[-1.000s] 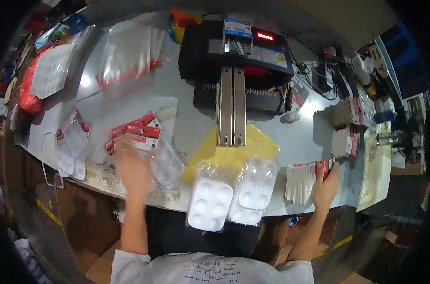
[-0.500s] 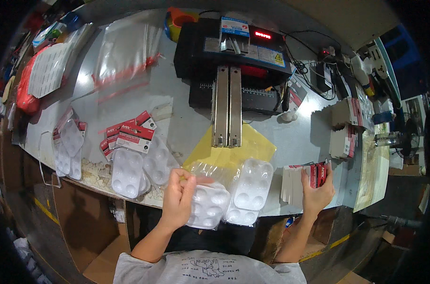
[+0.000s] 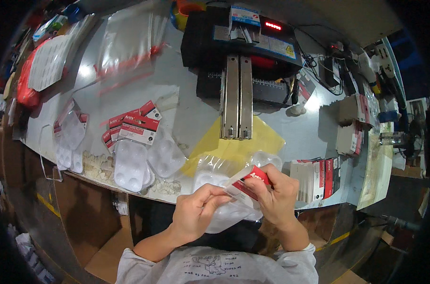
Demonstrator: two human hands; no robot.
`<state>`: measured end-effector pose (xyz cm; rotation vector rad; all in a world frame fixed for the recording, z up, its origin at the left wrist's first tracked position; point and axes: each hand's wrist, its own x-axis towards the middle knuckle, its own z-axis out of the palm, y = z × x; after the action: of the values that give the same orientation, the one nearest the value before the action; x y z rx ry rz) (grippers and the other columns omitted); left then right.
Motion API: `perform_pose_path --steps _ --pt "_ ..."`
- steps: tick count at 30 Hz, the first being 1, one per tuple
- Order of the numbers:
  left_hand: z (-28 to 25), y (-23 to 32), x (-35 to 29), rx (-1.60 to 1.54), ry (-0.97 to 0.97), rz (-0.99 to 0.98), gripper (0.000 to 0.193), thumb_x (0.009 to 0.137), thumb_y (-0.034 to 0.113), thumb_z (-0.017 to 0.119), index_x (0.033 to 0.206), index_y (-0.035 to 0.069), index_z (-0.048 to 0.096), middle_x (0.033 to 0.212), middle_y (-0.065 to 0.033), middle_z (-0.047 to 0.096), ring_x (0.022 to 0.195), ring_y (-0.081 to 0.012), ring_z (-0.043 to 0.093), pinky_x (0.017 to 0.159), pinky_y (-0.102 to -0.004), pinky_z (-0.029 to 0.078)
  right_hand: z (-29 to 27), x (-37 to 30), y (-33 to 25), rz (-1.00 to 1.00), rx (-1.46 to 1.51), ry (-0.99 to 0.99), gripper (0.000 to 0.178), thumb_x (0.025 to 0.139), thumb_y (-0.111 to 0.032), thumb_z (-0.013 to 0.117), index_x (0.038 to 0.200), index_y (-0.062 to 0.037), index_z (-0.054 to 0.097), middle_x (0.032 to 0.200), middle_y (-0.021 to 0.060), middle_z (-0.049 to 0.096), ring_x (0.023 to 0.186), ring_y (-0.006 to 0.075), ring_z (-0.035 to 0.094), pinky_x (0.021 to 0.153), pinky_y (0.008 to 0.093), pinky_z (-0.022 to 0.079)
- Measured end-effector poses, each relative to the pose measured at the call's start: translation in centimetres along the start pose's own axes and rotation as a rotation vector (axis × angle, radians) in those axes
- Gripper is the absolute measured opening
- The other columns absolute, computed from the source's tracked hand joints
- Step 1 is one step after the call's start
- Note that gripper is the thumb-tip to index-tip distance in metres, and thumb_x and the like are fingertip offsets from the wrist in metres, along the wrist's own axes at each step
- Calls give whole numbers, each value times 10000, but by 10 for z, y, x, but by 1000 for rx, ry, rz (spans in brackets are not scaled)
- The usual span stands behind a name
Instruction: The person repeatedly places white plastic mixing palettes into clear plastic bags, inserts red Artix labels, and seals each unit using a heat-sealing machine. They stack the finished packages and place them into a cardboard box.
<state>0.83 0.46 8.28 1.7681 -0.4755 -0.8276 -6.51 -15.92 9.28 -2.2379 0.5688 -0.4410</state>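
A folded red-and-white header card (image 3: 247, 183) is held up between my two hands. My right hand (image 3: 277, 196) grips its right part, thumb across the red face. My left hand (image 3: 196, 214) pinches its left end; whether the bag's edge is also in those fingers is hidden. Directly beneath lie white plastic paint palettes (image 3: 227, 218) in clear bags, partly covered by my hands. A second bagged palette (image 3: 266, 160) shows behind the card. To the right stands a row of header cards (image 3: 314, 180), close to my right forearm.
A black machine (image 3: 243, 42) with two steel bars (image 3: 237, 99) stands over a yellow sheet (image 3: 267, 135). Carded palettes (image 3: 132, 163) lie to the left, clear bags (image 3: 129, 42) behind them. More card stacks (image 3: 351, 137) sit at right, beside cables (image 3: 314, 64).
My right hand has brought a card from the right-hand row to the middle. The left hand has shifted from the bag's top left to the card's left end. The view has moved slightly.
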Motion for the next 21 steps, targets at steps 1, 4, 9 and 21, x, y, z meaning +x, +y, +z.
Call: perform_pose_path --steps 1,4,9,21 --pt "0 -2 1 -7 0 16 91 868 90 607 937 32 622 808 -79 700 691 -127 674 598 -228 489 1 0 0 32 5 -1 283 724 -261 761 701 -19 615 538 88 547 449 192 521 448 279 400" --pt "3 -7 3 -13 24 35 90 868 101 614 925 32 626 757 -74 690 643 -121 655 571 -231 477 0 -2 -1 -2 -24 7 287 710 -273 775 669 -36 618 518 73 539 429 185 519 426 276 388" --pt "5 -11 3 11 -15 0 97 879 119 609 901 28 637 623 -55 619 512 -108 546 498 -243 421 -6 -1 3 -192 -62 -57 291 672 -292 793 639 -63 617 504 45 532 414 175 516 400 285 373" --pt "5 -34 11 -154 361 85 192 939 138 528 868 -24 604 700 -11 585 659 -41 457 585 -211 390 -18 -7 29 426 363 -404 129 832 -55 641 889 55 677 715 87 637 562 109 606 467 217 440"
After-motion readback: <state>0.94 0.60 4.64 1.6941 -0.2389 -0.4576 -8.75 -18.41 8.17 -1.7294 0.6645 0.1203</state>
